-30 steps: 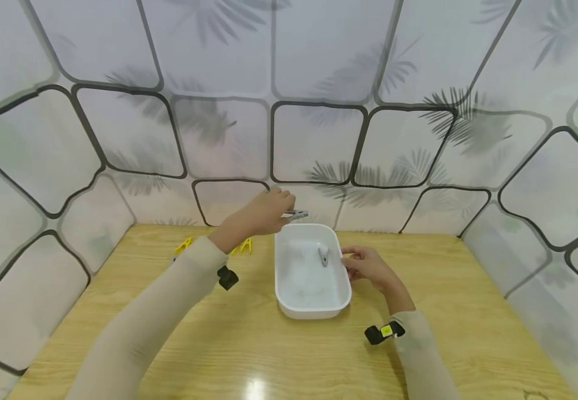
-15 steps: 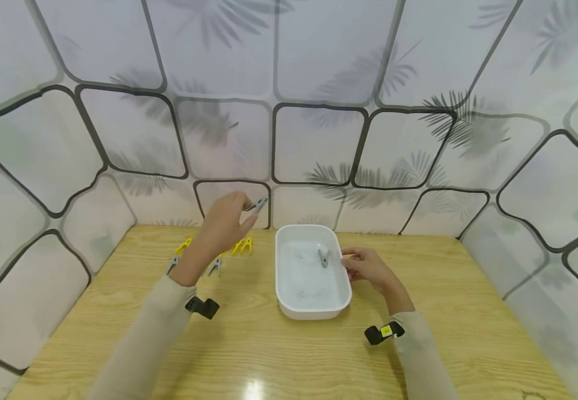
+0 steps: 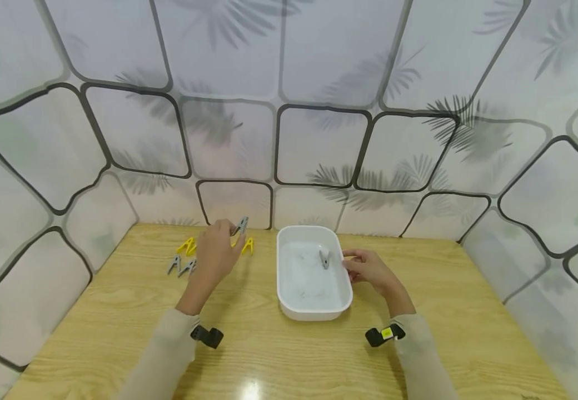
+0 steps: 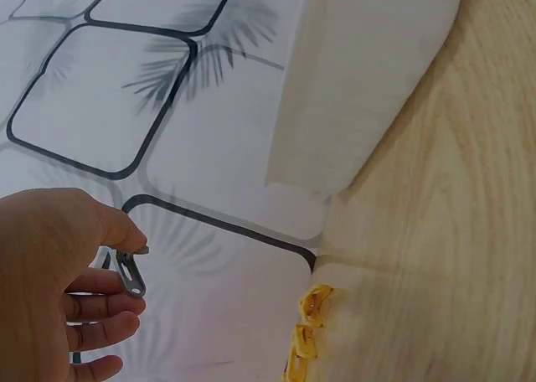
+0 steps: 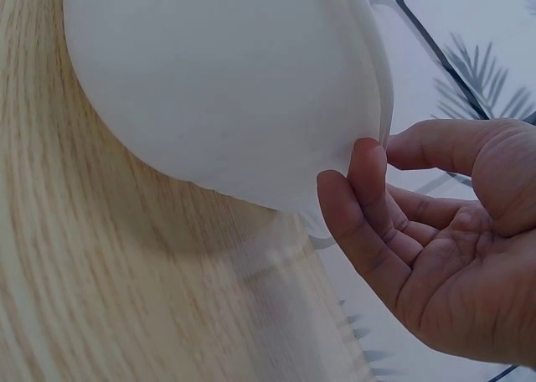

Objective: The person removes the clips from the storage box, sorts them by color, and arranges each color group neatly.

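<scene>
My left hand (image 3: 214,250) pinches a grey clothespin (image 3: 240,225) between thumb and fingers, raised over the back left of the table. In the left wrist view, the grey clothespin (image 4: 130,273) sits between the thumb and the index finger. Below and beside that hand lie yellow clothespins (image 3: 187,245) and grey clothespins (image 3: 174,263), some partly hidden by it. My right hand (image 3: 371,271) grips the right rim of a white plastic basin (image 3: 314,314), thumb on one side and fingers on the other. One grey clothespin (image 3: 324,260) lies inside the basin.
A light wooden table (image 3: 279,361) carries everything. Behind it and at both sides stands a pale patterned wall (image 3: 324,144). Another yellow clothespin (image 3: 248,246) lies between the left hand and the basin.
My left hand has moved left from over the basin's back left edge, then lower over the clothespins, still holding the grey clothespin. The right hand stays on the basin's rim.
</scene>
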A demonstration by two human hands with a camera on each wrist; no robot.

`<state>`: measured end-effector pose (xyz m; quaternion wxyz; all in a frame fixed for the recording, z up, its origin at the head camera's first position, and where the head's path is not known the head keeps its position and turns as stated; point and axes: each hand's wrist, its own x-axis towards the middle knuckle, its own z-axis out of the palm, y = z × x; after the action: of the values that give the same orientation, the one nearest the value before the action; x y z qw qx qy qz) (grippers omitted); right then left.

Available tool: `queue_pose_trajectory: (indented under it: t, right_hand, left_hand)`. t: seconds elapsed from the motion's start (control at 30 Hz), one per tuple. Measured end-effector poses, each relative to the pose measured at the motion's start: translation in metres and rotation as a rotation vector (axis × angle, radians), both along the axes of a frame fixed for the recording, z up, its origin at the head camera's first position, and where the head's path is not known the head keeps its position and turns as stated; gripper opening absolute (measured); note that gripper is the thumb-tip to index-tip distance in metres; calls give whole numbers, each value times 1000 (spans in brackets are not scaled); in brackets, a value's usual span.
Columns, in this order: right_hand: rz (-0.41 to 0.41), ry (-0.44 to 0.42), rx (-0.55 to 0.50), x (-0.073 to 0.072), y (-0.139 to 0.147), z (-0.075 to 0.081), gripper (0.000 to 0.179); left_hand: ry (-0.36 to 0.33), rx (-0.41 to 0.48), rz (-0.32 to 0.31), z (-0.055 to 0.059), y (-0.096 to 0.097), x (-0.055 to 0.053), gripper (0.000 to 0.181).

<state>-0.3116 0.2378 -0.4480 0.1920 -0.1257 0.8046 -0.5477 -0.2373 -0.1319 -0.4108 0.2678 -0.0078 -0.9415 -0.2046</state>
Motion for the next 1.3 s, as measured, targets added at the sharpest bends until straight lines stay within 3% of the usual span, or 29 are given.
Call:
queue_pose_trajectory:
  t: [0.13,0.43,0.73,0.9,1.03,1.3]
  right_hand:
    - [-3,-10,-2,2,-1,-1,46]
    - [4,4,-3,3,1,-1,47]
    - [-9,-1,3,4,3,-4,47]
    - [-7,-7,5,4,2,-4,47]
    - [-9,-4,5,3,1,-3,47]
    - [-6,-8,4,2,-1,2,48]
  left_hand:
    - [-20,43,57,-12,2,4,33]
    - [55,16,122,-36,3,6,25]
    - [-41,-17,185,-47,9,3,29]
    - [-40,-40,220,-53,11,2,34]
    - [-63,-29,225,-57,11,2,38]
    - [-175,-3,213,-58,11,1,36]
